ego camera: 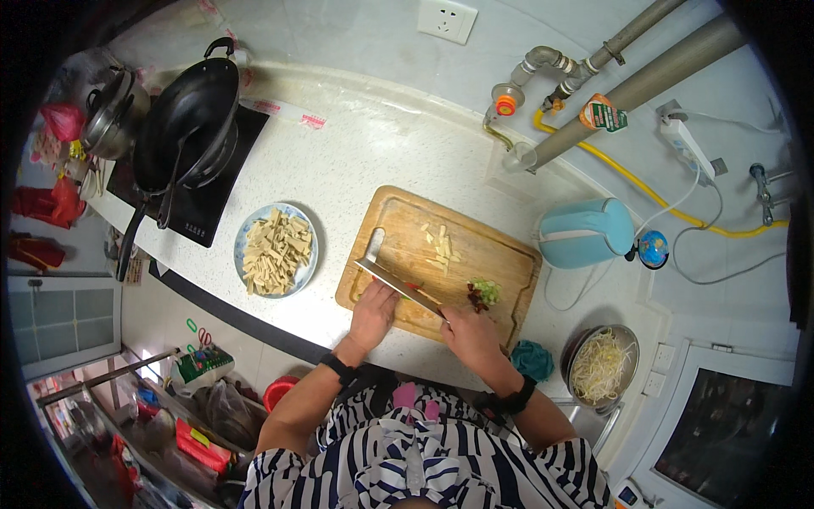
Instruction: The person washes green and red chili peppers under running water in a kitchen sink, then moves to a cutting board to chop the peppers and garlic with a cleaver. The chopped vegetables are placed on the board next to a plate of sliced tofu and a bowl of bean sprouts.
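Observation:
On the white counter lies a wooden cutting board (407, 216). My right hand (472, 334) grips the handle end of a kitchen knife (400, 286), whose blade slants over the board's left part. Close against the blade, my left hand (374, 316) presses down with bent fingers on red and green pepper pieces (413, 286), partly hidden by hand and blade. Pale sliced pieces (444, 248) lie mid-board. Chopped green pieces (488, 291) and dark red dried bits (474, 298) sit near its right side. Left of the board stands a bowl of cut tofu-skin-like strips (276, 253).
A black wok (191, 121) with a ladle rests on the induction hob (206, 223) at left. A blue kettle (585, 232) stands right of the board. Nearer are a teal cloth (533, 361) and a metal bowl of bean sprouts (603, 368). Bagged goods fill a rack (108, 382) at lower left.

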A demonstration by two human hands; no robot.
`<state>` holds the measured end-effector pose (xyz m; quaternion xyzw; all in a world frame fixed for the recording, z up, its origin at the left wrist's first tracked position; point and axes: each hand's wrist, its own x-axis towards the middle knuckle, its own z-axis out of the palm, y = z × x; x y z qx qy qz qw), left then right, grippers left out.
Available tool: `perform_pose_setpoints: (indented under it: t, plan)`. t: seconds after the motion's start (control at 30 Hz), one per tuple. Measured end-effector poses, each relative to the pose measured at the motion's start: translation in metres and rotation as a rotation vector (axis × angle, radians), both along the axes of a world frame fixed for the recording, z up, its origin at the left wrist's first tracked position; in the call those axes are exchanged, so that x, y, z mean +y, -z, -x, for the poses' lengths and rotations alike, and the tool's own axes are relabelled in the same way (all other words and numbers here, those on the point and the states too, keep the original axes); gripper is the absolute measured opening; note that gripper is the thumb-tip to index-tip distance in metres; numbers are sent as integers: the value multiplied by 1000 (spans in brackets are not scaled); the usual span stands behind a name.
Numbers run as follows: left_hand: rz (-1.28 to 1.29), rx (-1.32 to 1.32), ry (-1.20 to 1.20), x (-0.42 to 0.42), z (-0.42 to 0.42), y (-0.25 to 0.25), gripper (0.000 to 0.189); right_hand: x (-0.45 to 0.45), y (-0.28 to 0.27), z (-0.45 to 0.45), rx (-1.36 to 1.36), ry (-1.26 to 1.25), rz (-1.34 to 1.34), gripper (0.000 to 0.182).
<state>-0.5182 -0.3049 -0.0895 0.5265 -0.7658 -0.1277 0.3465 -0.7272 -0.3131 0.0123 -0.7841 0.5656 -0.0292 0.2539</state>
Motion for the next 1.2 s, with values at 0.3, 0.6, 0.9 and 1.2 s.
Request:
perform_pose_setpoints:
  t: [0.3,0.6,0.9,1.2]
  plan:
    - [-3,-4,8,1,-2,5,17,-6,13,-4,51,-39,-65,13]
    - [27,17,-21,2,0,-4,19,-16,29,-11,-39,-27,-25,22]
    - [37,85,-20,1,-3,-8,20,-11,-7,-3,-61,-46,-51,16]
    - [66,122,-30,5,-7,3,15,-8,0,-1,15,-97,-60,15]
